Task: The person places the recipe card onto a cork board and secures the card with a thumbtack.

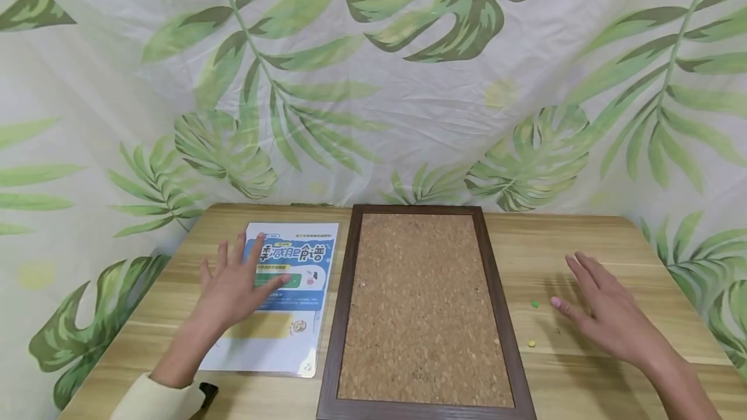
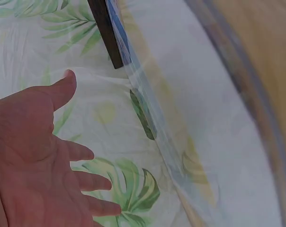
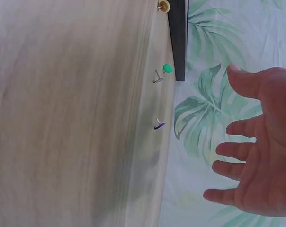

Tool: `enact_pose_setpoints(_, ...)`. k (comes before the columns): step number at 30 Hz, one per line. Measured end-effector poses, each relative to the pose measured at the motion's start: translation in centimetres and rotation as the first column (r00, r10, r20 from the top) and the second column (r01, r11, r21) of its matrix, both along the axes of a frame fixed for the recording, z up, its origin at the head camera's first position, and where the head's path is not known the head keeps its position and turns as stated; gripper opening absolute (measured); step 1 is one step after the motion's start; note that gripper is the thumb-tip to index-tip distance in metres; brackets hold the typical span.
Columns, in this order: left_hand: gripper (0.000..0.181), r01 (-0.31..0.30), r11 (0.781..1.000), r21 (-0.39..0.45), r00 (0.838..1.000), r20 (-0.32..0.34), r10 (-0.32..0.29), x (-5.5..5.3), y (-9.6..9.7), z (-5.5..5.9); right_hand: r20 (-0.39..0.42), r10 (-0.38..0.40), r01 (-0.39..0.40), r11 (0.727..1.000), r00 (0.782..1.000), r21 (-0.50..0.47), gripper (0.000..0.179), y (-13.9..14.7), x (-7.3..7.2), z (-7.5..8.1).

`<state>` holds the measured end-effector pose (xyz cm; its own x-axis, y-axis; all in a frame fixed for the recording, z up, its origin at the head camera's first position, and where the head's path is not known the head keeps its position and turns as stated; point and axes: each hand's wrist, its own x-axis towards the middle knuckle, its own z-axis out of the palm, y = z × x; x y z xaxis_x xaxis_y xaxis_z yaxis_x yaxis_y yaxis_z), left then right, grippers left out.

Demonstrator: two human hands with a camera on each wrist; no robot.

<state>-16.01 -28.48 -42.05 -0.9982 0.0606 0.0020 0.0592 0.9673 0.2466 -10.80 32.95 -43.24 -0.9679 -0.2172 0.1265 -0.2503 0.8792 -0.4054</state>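
Note:
My left hand (image 1: 230, 290) hovers over a printed sheet (image 1: 268, 355) with a glossy clear cover, its fingers spread and holding nothing. The sheet has blue and yellow panels and large lettering; part of it is hidden behind the hand. On the other side, my right hand (image 1: 609, 316) is above the table with its fingers extended and nothing in its grasp. Near its thumb lie a green thumbtack (image 1: 535, 304) and a yellow thumbtack (image 1: 532, 343). The right wrist view also shows a purple thumbtack (image 3: 160, 125) beyond the green one.
A cork board (image 1: 423, 310) in a dark brown wooden frame (image 1: 506, 316) lies between the hands, right beside the sheet. Beneath everything is a wood-grain table (image 1: 572, 232). A leaf-patterned cloth (image 1: 408, 115) hangs behind it. Close to the left sleeve is a small black object (image 1: 208, 395).

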Motion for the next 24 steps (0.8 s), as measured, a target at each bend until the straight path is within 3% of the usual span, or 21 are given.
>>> enact_pose_setpoints(6, 0.107, 0.024, 0.998, 0.062, 1.000, 0.001, -0.024, 0.3, -1.5, -0.1, 0.054, 0.021, -0.020, 1.000, 0.998, -0.011, 0.081, -0.4, -0.4, 0.1)
enact_pose_setpoints(13, 0.108, 0.092, 0.987, 0.131, 0.996, -0.014, -0.091, 0.2, -3.7, -1.0, -0.007, 0.066, -0.066, 0.998, 0.998, 0.001, 0.070, -1.1, -0.9, -0.2)
enact_pose_setpoints(24, 0.110, 0.062, 0.975, 0.215, 0.997, 0.027, -0.070, -0.5, -7.4, -1.7, 0.073, 0.083, -0.079, 0.996, 0.994, -0.052, 0.059, -1.2, -1.7, -0.3)
